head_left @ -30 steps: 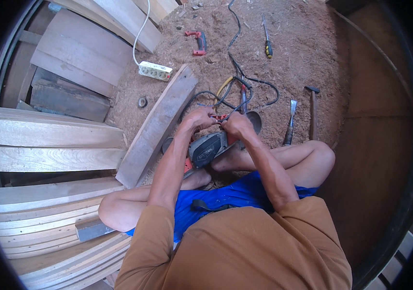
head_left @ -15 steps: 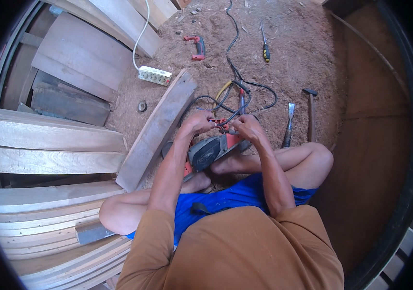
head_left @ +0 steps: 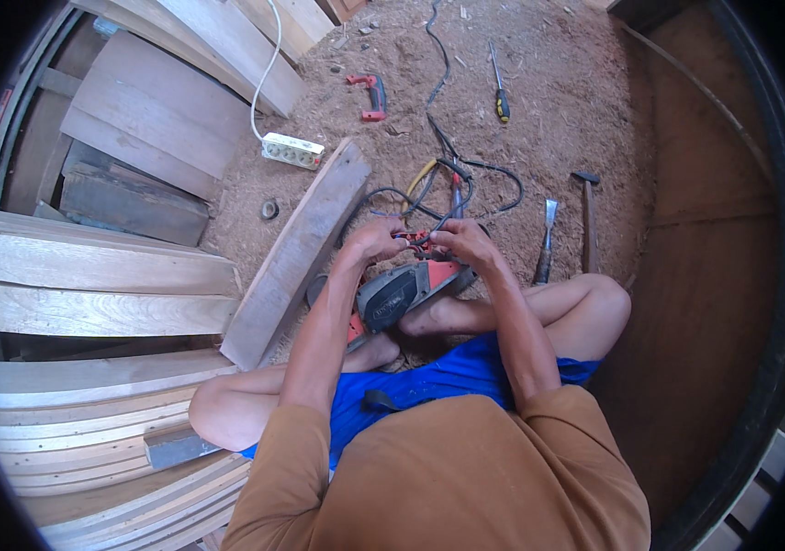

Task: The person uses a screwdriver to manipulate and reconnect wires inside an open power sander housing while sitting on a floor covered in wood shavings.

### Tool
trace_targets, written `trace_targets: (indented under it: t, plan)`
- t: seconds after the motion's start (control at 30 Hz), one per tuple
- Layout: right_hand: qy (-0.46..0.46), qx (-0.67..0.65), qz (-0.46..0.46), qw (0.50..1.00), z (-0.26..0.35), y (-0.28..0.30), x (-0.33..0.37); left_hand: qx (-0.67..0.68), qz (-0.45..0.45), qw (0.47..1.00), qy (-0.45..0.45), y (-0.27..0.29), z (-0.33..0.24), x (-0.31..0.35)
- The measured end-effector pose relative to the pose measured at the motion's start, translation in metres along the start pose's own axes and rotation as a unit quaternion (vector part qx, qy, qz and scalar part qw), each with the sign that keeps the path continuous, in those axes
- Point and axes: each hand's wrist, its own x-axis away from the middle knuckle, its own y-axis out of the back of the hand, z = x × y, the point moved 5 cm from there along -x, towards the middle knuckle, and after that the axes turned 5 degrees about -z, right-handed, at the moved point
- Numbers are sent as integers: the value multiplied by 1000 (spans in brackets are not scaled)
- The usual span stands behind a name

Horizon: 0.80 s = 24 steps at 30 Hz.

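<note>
A red and black electric planer (head_left: 392, 296) lies across my lower legs, its handle end uncovered so that red parts and wires (head_left: 418, 241) show. At those wires my left hand (head_left: 372, 241) is closed in a pinch; what lies between its fingertips is too small to make out. My right hand (head_left: 468, 244) pinches the black power cord (head_left: 448, 217) where it enters the tool. Just beyond my hands lie pliers with yellow handles (head_left: 418, 177) and a tool with a red handle (head_left: 457, 188), partly covered by the looped cord.
A thick wooden board (head_left: 296, 253) slants to my left. Beyond lie a power strip (head_left: 292, 151), a tape roll (head_left: 269, 209), a red and black handle cover (head_left: 374, 97) and a screwdriver (head_left: 501, 99). A chisel (head_left: 547, 243) and hammer (head_left: 589, 220) lie right, on sawdust.
My right hand has shifted slightly left along the cord at the opened handle. My left hand stays almost in place. The whole view has tilted a little.
</note>
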Motion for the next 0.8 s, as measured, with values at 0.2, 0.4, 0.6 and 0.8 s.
trace_targets:
  t: [0.2, 0.4, 0.6, 0.8]
  plan:
    - [-70, -290, 73, 952, -17, -19, -25, 4, -27, 1000, -8, 4, 1, 6]
    - [-126, -302, 60, 943, -9, -28, -24, -5, -5, 1000, 3, 6, 6, 8]
    - [-102, -257, 74, 958, -30, -18, -33, -1, -24, 999, -27, 2, -3, 1]
    - [-80, -166, 69, 980, -15, -13, -15, 6, -5, 1000, -8, 2, 0, 4]
